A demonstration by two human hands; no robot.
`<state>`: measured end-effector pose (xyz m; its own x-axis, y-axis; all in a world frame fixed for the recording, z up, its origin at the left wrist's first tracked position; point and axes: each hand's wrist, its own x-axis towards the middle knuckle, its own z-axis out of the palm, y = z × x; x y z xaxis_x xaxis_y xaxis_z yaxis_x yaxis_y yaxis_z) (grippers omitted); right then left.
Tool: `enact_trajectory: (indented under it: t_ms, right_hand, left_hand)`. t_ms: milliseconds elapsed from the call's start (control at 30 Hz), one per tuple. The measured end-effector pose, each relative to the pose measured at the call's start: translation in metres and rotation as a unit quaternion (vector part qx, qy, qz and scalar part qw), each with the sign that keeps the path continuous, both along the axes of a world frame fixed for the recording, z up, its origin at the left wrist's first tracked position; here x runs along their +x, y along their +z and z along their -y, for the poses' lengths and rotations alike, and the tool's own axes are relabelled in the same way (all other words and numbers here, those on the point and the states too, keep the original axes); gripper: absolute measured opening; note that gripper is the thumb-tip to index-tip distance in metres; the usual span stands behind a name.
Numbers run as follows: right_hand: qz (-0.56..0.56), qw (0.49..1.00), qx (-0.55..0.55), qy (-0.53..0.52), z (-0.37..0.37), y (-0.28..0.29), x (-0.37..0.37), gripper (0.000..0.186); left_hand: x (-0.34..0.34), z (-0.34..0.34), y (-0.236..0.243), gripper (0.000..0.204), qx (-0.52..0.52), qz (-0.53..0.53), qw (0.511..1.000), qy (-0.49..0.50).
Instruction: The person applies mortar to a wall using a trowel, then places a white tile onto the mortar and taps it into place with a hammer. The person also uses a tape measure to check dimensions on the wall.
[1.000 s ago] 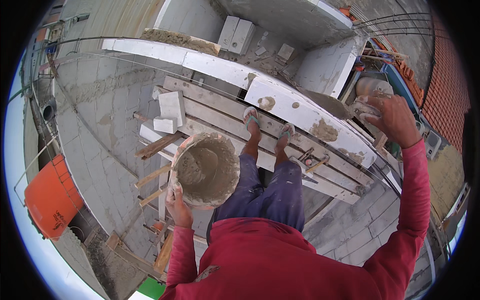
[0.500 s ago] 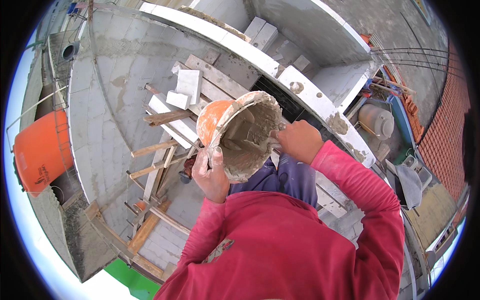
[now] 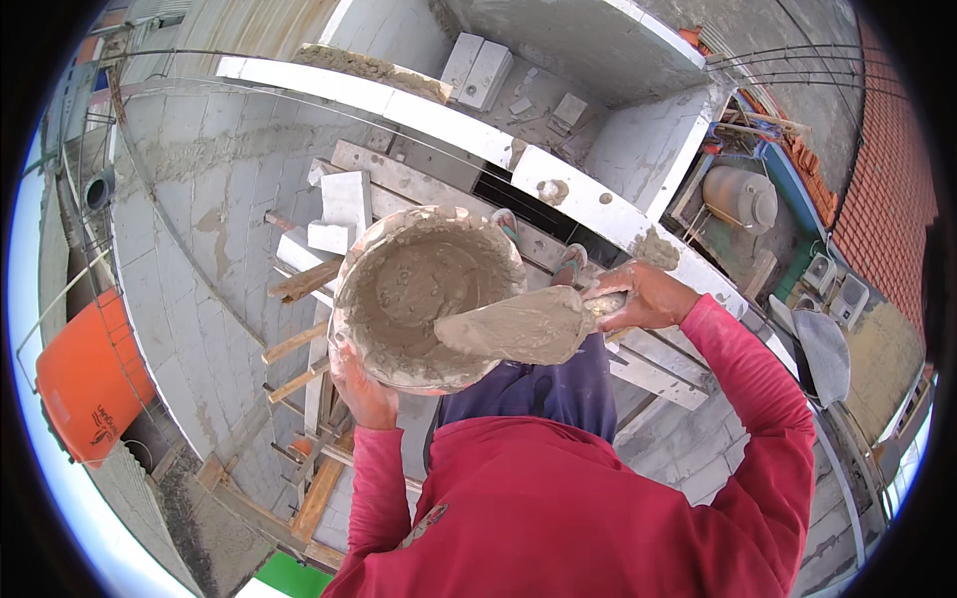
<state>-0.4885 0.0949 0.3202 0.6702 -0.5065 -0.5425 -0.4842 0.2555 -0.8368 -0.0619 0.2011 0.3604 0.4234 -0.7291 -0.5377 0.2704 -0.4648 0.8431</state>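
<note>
My left hand (image 3: pixel 368 391) grips the near left side of a mortar-crusted bucket (image 3: pixel 346 299), whose mouth faces up toward me. Wet grey mortar (image 3: pixel 429 279) lies inside it. Over the bucket's right rim reaches a trowel (image 3: pixel 533 324), its blade coated with mortar and its tip above the bucket's inside. The fingers of my right hand (image 3: pixel 648 296) are wrapped round the trowel's handle, to the right of the bucket.
Beyond the bucket runs a white block wall (image 3: pixel 588 199) with mortar patches on top. White blocks (image 3: pixel 346 204) rest on planks (image 3: pixel 399 177) at the left. Wooden scaffold pieces (image 3: pixel 324 488) stand lower left. My sandalled feet (image 3: pixel 570 264) are on the planks.
The bucket has turned from tilted sideways to mouth up and shifted left. The trowel blade, earlier down inside the bucket, is now raised over its rim; my right hand has moved right.
</note>
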Motion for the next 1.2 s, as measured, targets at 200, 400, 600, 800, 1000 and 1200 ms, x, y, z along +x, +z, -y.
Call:
enact_trajectory:
  t_ms: [200, 400, 600, 800, 1000, 1200]
  right_hand:
    - [-0.187, 0.972, -0.134, -0.048, 0.061, 0.007, -0.156, 0.046]
    - [-0.411, 0.893, -0.179, 0.031, 0.071, -0.099, -0.243, 0.050]
    - [-0.422, 0.853, -0.259, 0.167, 0.055, -0.196, -0.208, 0.043]
    - [-0.426, 0.856, -0.253, 0.147, 0.054, -0.149, -0.211, 0.039]
    - [-0.442, 0.865, -0.194, 0.137, 0.060, -0.192, -0.204, 0.043]
    - [-0.374, 0.905, -0.185, 0.089, 0.077, -0.189, -0.179, 0.048]
  left_hand:
    - [-0.011, 0.023, -0.003, 0.054, 0.035, -0.007, 0.999, -0.012]
    - [0.005, 0.030, -0.040, 0.054, 0.078, 0.015, 0.993, -0.087]
    - [0.014, 0.022, -0.065, 0.055, 0.144, 0.017, 0.983, -0.109]
    - [-0.006, 0.024, -0.064, 0.054, 0.143, 0.017, 0.983, -0.111]
    - [0.007, 0.020, -0.080, 0.045, 0.154, 0.035, 0.983, -0.094]
    - [0.013, 0.020, -0.074, 0.044, 0.148, 0.020, 0.986, -0.073]
